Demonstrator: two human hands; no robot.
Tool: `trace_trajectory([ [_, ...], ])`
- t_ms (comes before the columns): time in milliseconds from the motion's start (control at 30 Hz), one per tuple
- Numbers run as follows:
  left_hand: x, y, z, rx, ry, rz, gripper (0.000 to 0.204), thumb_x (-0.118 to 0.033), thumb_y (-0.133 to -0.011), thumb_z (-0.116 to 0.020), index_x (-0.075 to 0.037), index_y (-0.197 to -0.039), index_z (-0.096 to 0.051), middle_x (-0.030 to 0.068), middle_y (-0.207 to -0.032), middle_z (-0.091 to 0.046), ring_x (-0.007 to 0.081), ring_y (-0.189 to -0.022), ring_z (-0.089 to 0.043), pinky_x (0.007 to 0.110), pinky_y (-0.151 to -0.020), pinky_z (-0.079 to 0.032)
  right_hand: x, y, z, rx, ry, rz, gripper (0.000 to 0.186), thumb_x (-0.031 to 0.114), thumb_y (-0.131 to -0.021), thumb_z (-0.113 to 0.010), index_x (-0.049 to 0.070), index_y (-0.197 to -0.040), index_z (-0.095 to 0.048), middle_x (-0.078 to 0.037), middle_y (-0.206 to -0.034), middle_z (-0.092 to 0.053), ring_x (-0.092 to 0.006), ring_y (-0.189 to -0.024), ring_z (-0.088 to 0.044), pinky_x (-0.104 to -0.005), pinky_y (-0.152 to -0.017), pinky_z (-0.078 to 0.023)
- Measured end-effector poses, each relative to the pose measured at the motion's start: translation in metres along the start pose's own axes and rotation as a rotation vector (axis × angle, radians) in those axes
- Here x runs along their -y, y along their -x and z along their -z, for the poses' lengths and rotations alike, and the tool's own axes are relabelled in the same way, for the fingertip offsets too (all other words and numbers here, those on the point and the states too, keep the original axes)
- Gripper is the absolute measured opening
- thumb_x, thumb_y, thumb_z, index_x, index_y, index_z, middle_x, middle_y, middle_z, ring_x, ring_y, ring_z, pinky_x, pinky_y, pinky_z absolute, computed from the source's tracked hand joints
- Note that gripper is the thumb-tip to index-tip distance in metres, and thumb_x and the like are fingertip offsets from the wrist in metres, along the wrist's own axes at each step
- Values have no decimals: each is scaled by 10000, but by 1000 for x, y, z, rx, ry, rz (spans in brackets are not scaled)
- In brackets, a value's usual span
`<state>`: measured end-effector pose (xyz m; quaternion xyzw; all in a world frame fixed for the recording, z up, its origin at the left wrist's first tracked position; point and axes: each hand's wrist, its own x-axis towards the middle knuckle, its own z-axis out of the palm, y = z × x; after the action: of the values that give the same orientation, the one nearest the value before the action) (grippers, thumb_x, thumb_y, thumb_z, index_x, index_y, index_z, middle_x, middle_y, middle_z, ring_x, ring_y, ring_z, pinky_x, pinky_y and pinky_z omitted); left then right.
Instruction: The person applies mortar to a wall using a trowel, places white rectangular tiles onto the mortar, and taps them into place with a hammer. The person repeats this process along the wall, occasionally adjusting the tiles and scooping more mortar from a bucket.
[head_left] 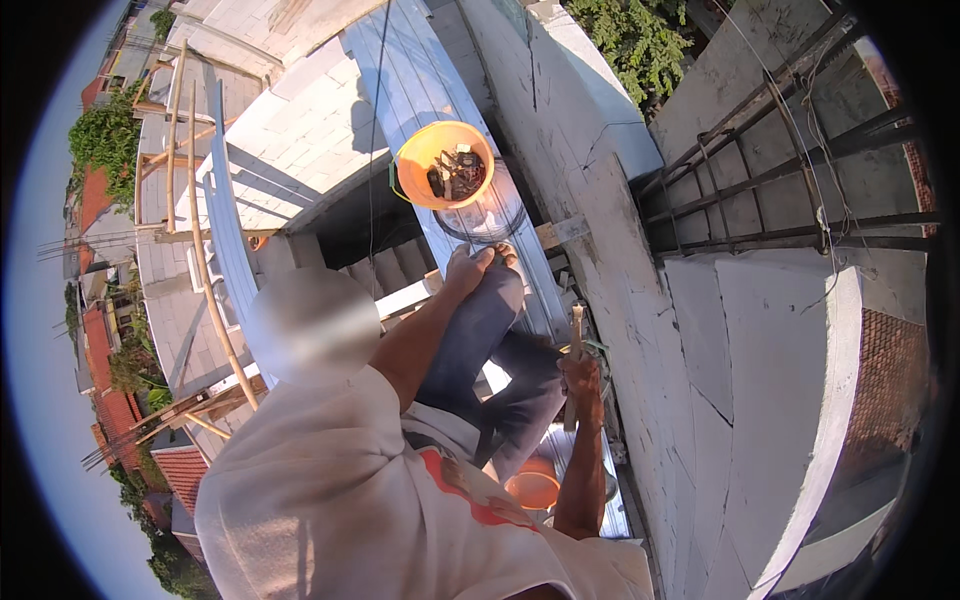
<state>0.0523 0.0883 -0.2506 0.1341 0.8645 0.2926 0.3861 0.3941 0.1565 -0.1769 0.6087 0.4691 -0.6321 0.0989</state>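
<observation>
My left hand [468, 270] reaches forward beside the bent knee of my dark trousers [480, 310]. Its fingers look closed, and what they hold, if anything, I cannot make out. Just beyond it stands an orange bucket [442, 150] with dark scraps and some pale pieces inside. My right hand [580, 376] is wrapped round a wooden stick or handle [576, 325], which sticks out above and below the fist; whether a tool head is attached does not show. A second orange container [533, 488] sits lower down, between my shirt and right forearm.
Ribbed metal sheeting [410, 65] runs forward under the bucket. A cracked grey wall [600, 215] rises along the right, with steel rebar [760, 165] beyond. Left lie a dark opening with steps [395, 265], bamboo poles [200, 250] and a pale block wall [310, 130]. A blurred round patch [315, 325] covers part of the view.
</observation>
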Motion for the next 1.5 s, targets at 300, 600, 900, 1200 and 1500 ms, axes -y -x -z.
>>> trace_trajectory([
  [300, 156, -216, -31, -94, 1541, 381, 917, -631, -962, -636, -59, -1569, -253, 242, -1513, -395, 418, -1387, -471, 623, -1070, -475, 65, -187, -25, 72, 433, 144, 448, 204, -804, -677, -47, -1163, -583, -203, -814, -681, -296, -727, -712, -459, -674, -556],
  [600, 173, -336, -42, 42, 1634, -134, 442, -86, -972, -505, 96, -1366, -423, 275, -1254, -604, 472, -1191, -634, 622, -1057, -537, 94, -268, -15, -85, 862, 479, 471, 140, -840, -695, -90, -1229, -561, -373, -1044, -688, -503, -1023, -687, -517, -946, -542],
  [900, 136, -460, 61, 26, 1570, -96, 399, -17, -951, -393, 218, -1264, -315, 361, -1373, -375, 671, -1252, -452, 694, -1062, -514, 57, -282, -11, -19, 913, 222, 408, 176, -876, -634, -56, -1202, -553, -330, -1078, -701, -477, -1057, -684, -537, -948, -537],
  [1200, 100, -529, 112, -109, 1190, -361, 714, -442, -1069, -475, 67, -1497, -217, 289, -1568, -284, 581, -1398, -370, 681, -1063, -495, 50, -311, -13, -13, 914, 189, 417, 177, -863, -649, -58, -1194, -554, -341, -1066, -696, -487, -1040, -682, -545, -951, -532],
  [1500, 115, -386, -4, 469, 483, -87, 696, -520, -992, -665, 14, -1422, -546, 177, -1380, -628, 298, -1294, -619, 462, -1041, -526, 53, -347, -35, 35, 533, 271, 591, 200, -801, -714, -86, -1294, -559, -322, -1074, -711, -428, -1038, -714, -474, -926, -547],
])
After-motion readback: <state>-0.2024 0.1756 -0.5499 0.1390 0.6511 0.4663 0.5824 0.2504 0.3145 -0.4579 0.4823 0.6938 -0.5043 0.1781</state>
